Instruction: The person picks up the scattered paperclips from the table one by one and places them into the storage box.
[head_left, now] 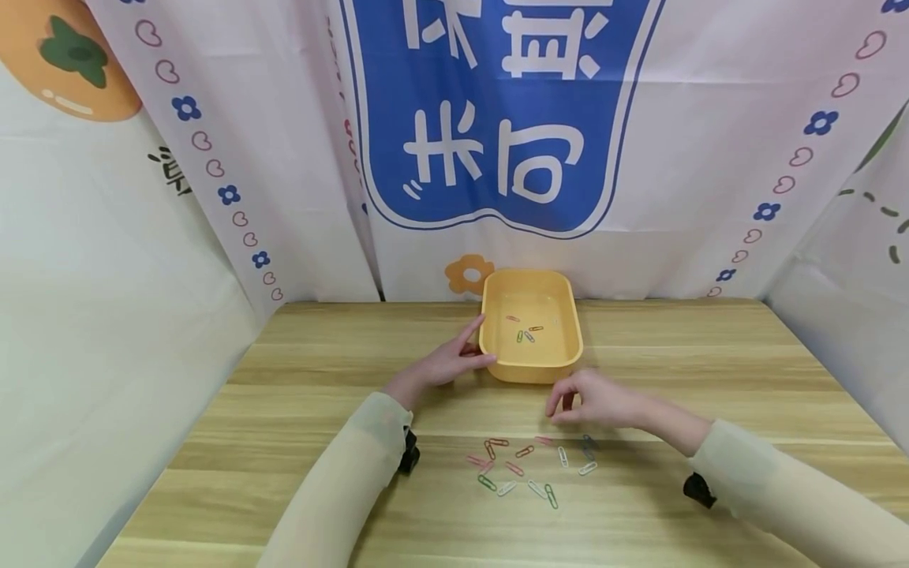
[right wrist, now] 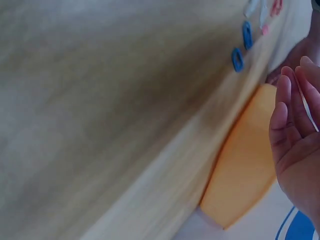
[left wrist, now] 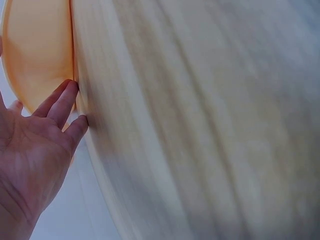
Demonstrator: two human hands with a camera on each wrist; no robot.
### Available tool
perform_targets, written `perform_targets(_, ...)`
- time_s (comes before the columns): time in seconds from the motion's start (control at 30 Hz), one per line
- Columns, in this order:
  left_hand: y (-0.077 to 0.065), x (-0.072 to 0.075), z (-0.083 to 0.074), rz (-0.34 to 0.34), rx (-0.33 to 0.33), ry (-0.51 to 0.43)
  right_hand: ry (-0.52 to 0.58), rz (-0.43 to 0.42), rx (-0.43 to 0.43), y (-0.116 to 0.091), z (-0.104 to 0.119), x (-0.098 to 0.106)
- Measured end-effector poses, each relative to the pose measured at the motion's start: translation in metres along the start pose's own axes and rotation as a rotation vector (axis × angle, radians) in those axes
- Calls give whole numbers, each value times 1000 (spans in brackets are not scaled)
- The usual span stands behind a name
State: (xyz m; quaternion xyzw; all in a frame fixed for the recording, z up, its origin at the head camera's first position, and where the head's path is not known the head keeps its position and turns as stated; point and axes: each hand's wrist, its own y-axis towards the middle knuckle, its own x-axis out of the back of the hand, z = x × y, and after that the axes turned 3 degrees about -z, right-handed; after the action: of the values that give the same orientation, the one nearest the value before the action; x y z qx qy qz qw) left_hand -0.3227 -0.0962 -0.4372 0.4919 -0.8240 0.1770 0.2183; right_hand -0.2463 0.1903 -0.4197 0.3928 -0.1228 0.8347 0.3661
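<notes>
Against the back of the table sits a yellow plastic bin [head_left: 538, 374] with several coloured paper clips [head_left: 529, 337] on its floor. My left hand [head_left: 449, 362] is at its left front corner, thumb by the front rim and fingers spread along the side. In the left wrist view the fingertips [left wrist: 71, 86] rest low against the bin wall [left wrist: 42, 55]. My right hand [head_left: 595, 401] hovers just in front of the bin, fingers loosely bent, with nothing visible between thumb and fingertips. The right wrist view shows blue paper clips [right wrist: 237, 60] on the table beyond that hand.
Loose paper clips in red, pink, white, green and blue lie scattered on the wood-grain table [head_left: 319, 473], nearer me than both hands. A printed cloth [head_left: 440, 260] hangs right behind the bin. Dark wrist straps [head_left: 699, 490] sit at both sleeves.
</notes>
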Motion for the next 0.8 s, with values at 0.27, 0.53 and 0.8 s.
perform_targets(0.27, 3, 0, 1, 0, -2, -16, 28, 45, -6, 3, -2, -14)
perform_targets(0.53, 3, 0, 1, 12, -8, -6, -30, 57, 2, 6, -4, -24)
perform_targets(0.8, 1, 1, 0, 10, -11, -13, -55, 49, 38, 7, -5, -26)
